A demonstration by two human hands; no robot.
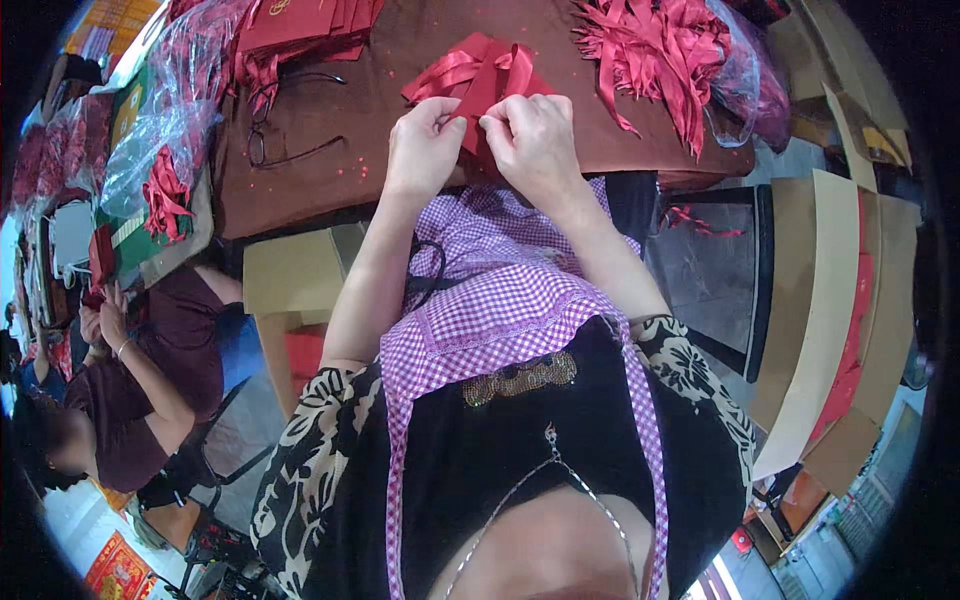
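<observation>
My left hand [425,145] and my right hand [532,138] meet at the near edge of a brown table [360,130]. Both pinch a red paper envelope [478,95] with a red satin ribbon [450,70] tied across it. The fingertips of both hands press together on the envelope's lower edge. The envelope lies partly on the table, its near part hidden behind my fingers.
A heap of red ribbons [650,45] lies at the table's far right, a stack of red envelopes [300,25] at the back, eyeglasses [275,125] on the left. Clear bags with ribbons [160,150] stand left. Cardboard boxes [830,300] stand right. Another person [140,380] sits at the left.
</observation>
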